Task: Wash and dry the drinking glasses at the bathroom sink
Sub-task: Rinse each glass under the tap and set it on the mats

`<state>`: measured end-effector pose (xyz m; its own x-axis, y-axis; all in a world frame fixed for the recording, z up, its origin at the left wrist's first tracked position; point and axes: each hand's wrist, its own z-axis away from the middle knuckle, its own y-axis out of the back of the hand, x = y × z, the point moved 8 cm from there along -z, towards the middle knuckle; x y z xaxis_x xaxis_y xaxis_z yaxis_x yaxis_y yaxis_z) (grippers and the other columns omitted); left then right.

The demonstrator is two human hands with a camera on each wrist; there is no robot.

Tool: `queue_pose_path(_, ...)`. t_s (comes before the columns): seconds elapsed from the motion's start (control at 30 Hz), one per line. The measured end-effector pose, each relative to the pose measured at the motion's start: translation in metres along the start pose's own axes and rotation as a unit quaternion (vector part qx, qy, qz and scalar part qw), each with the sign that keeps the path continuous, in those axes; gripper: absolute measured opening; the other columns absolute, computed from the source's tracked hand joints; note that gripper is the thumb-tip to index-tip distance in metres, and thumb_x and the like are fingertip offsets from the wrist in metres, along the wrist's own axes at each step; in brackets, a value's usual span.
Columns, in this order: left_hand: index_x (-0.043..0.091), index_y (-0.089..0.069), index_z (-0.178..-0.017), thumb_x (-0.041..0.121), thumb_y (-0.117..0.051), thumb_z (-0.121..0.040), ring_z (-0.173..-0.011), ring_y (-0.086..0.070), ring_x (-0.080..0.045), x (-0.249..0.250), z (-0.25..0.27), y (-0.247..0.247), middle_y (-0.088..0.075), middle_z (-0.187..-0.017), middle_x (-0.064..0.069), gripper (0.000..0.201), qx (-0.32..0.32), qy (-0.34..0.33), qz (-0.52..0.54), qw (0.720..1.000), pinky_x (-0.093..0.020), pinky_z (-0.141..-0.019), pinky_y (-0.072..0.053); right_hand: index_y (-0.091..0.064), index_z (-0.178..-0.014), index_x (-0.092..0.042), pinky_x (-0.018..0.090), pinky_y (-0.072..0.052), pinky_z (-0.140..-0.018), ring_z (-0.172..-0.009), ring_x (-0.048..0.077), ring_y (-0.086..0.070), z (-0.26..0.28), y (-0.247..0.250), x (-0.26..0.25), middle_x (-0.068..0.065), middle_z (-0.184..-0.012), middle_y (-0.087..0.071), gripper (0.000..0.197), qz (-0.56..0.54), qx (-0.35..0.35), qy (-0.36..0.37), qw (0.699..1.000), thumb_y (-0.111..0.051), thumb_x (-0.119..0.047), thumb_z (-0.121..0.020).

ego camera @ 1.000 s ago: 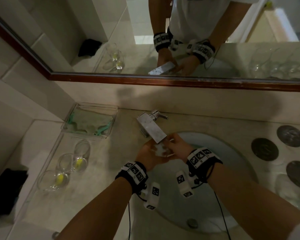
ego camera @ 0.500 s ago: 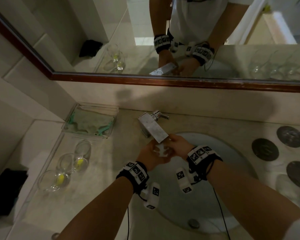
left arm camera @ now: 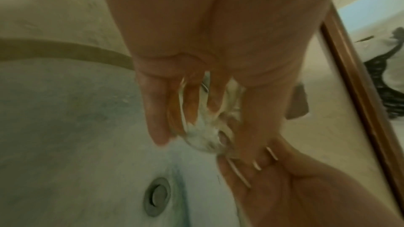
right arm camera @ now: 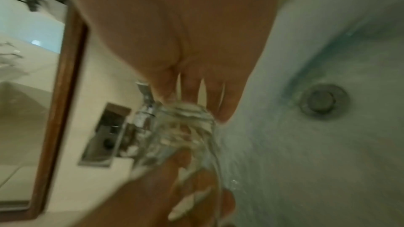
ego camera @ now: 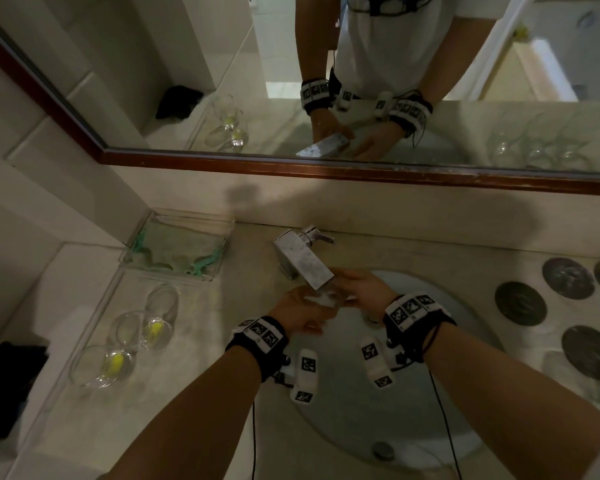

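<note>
A clear drinking glass (ego camera: 326,298) sits just under the spout of the square chrome tap (ego camera: 302,261), over the sink basin (ego camera: 465,341). My left hand (ego camera: 300,308) grips it from the left. In the left wrist view its fingers and thumb wrap the glass (left arm camera: 203,137). My right hand (ego camera: 359,289) holds the other end. The right wrist view shows its fingertips on the wet glass (right arm camera: 181,135), which is blurred by water. Three more glasses (ego camera: 142,330), with yellow residue inside, lie on the counter to the left.
A glass tray with a green cloth (ego camera: 177,251) sits at the back left, and a black cloth (ego camera: 0,386) at the far left. Dark round coasters (ego camera: 520,303) and faint clear glasses (ego camera: 575,372) are on the right. The drain (ego camera: 383,450) is near me. A mirror is behind the tap.
Both hands have edged slightly up toward the spout with the glass still between them. Nothing else has moved.
</note>
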<state>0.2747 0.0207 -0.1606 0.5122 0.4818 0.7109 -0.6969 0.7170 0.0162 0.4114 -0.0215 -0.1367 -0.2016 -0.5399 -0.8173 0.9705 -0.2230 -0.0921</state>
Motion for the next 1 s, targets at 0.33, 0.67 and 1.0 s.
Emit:
queue_pose_path(0.33, 0.029, -0.056, -0.117, 0.033, -0.091, -0.040, -0.108, -0.062, -0.018, 0.018, 0.002, 0.013, -0.065, -0.116, 0.005, 0.084, 0.104, -0.104, -0.102, 0.984, -0.045, -0.094, -0.053, -0.032, -0.152, -0.016, 0.043, -0.044, -0.107, -0.137, 0.027, -0.043, -0.001, 0.016, -0.061, 0.009, -0.151, -0.041, 0.061, 0.145, 0.075, 0.098, 0.982, -0.046, 0.001, -0.095)
queue_pose_path(0.67, 0.021, -0.048, -0.134, 0.022, -0.092, -0.061, -0.109, -0.054, -0.017, 0.007, 0.017, 0.010, -0.056, -0.117, 0.002, 0.085, 0.092, -0.102, -0.199, 0.970, -0.031, -0.096, -0.048, -0.029, -0.152, -0.015, 0.021, -0.033, -0.096, -0.138, 0.029, -0.040, 0.010, -0.009, -0.064, 0.015, -0.149, -0.041, 0.061, 0.220, 0.091, 0.110, 0.965, -0.046, 0.003, -0.096)
queue_pose_path(1.0, 0.023, -0.052, -0.128, 0.028, -0.094, -0.057, -0.107, -0.056, -0.017, -0.006, 0.025, -0.013, -0.056, -0.113, 0.004, 0.083, 0.041, -0.101, -0.271, 0.956, -0.032, -0.095, -0.048, -0.032, -0.151, -0.030, 0.038, -0.046, -0.098, -0.121, 0.027, -0.053, 0.040, 0.022, 0.007, 0.006, -0.143, -0.047, 0.055, 0.185, 0.054, -0.035, 0.981, -0.053, -0.029, -0.100)
